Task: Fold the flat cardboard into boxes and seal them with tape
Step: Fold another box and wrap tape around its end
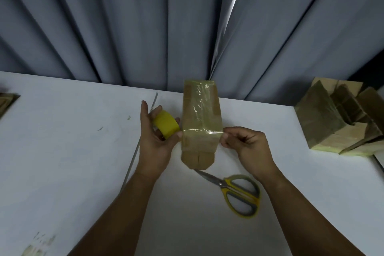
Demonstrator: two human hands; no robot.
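Our left grip (155, 139) holds the yellow tape roll (166, 123); our right grip (247, 147) pinches clear tape (205, 131) at the box (200, 110) edge (scissors (234, 189) lie on the tabletop (62, 151)).

The white table (62, 151) carries yellow-handled scissors (234, 191). A cluster of folded boxes (336, 122) stands far right of them, and flat cardboard (6, 104) lies far left at the edge.

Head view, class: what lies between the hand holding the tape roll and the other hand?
The cardboard box sits between the left hand, gripping the tape roll, and the right hand, which pinches the clear tape strip across it, per the head view.
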